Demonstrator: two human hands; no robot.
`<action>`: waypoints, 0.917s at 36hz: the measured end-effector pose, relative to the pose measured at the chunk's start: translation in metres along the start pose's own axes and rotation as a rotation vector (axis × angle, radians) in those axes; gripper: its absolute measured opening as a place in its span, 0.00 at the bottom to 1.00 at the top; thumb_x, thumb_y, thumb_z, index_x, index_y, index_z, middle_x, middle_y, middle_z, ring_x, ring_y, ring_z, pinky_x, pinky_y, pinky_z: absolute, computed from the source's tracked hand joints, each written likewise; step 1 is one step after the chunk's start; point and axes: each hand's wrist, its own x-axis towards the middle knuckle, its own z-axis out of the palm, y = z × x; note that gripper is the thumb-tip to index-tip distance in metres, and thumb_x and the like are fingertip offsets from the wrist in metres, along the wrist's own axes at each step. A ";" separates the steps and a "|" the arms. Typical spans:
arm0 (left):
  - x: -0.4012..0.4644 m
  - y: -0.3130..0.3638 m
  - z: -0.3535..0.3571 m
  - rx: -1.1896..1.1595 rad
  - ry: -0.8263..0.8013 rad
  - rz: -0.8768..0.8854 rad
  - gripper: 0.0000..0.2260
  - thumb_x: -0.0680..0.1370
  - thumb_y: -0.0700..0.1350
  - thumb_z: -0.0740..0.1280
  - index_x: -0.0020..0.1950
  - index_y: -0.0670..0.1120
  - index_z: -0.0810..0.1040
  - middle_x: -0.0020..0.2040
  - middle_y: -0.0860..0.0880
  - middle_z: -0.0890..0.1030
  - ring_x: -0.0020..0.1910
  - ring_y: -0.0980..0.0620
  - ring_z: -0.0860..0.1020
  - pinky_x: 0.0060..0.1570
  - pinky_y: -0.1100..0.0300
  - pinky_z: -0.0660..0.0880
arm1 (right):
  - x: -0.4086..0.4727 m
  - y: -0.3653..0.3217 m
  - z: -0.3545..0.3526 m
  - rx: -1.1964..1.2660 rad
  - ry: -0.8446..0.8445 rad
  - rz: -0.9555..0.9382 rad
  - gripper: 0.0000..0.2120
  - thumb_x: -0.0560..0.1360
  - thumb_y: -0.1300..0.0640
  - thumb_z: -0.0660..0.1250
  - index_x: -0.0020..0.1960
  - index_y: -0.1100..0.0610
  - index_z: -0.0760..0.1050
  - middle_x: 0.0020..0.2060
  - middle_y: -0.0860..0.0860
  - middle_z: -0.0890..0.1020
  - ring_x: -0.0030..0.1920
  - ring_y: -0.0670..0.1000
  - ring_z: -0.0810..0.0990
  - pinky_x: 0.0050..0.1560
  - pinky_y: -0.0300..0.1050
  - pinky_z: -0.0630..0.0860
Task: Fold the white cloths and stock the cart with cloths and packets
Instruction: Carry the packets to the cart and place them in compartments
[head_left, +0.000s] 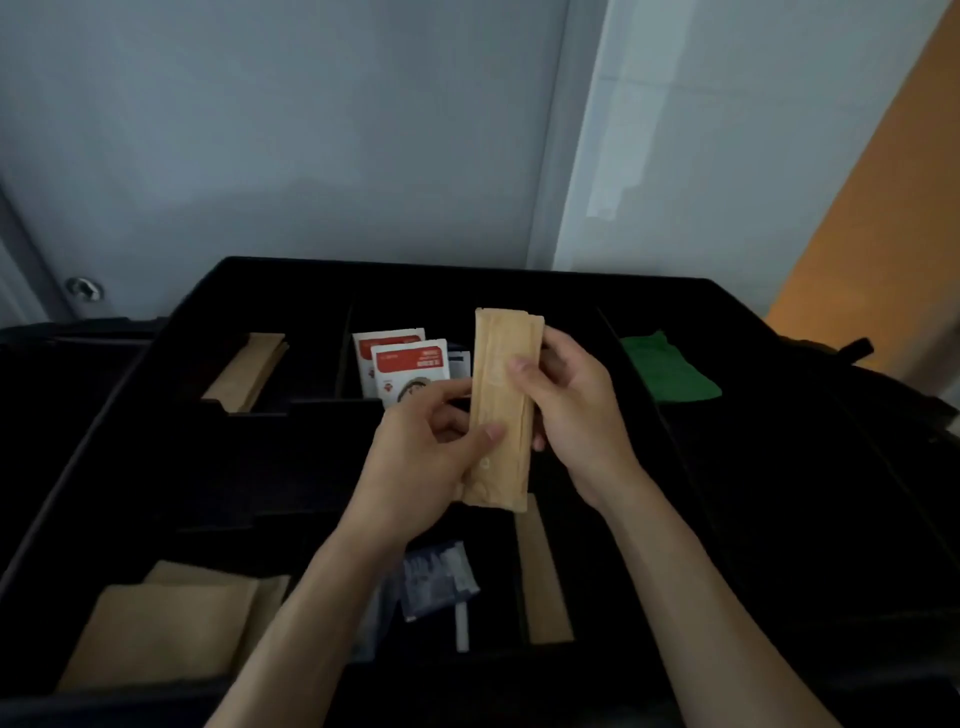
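Note:
I hold a stack of long tan paper packets (501, 400) upright over the middle of the black cart tray (156, 374). My left hand (421, 457) grips the stack's lower left edge, thumb on its front. My right hand (566, 410) holds the upper right side, with its thumb pressed on the face. Below the stack another tan packet (540, 577) lies in a narrow slot. White and red packets (410, 364) stand in the back middle compartment. No white cloth is in view.
Tan packets (249, 369) lean in the back left compartment and a wider tan stack (166, 629) lies at front left. A green cloth (670, 369) sits back right. Dark blue packets (436, 577) lie front centre. A grey wall stands behind the cart.

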 end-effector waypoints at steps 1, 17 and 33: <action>-0.005 0.002 0.012 0.046 0.011 0.006 0.16 0.77 0.43 0.73 0.64 0.50 0.78 0.42 0.48 0.86 0.41 0.51 0.85 0.42 0.58 0.81 | -0.004 0.001 -0.013 0.002 -0.012 0.002 0.20 0.80 0.59 0.66 0.70 0.50 0.70 0.48 0.47 0.85 0.33 0.44 0.81 0.21 0.38 0.68; -0.058 -0.045 0.108 0.948 0.032 0.181 0.11 0.76 0.33 0.66 0.56 0.42 0.83 0.52 0.45 0.79 0.51 0.48 0.77 0.47 0.62 0.73 | -0.037 0.090 -0.073 -0.377 -0.214 0.316 0.26 0.77 0.59 0.69 0.73 0.53 0.67 0.62 0.56 0.77 0.58 0.57 0.79 0.51 0.56 0.82; -0.067 -0.056 0.105 1.189 -0.087 0.361 0.12 0.76 0.39 0.59 0.40 0.43 0.82 0.41 0.47 0.83 0.44 0.49 0.75 0.51 0.58 0.71 | -0.041 0.098 -0.066 -0.735 -0.513 0.132 0.19 0.79 0.53 0.65 0.70 0.49 0.74 0.67 0.59 0.71 0.69 0.60 0.69 0.72 0.52 0.66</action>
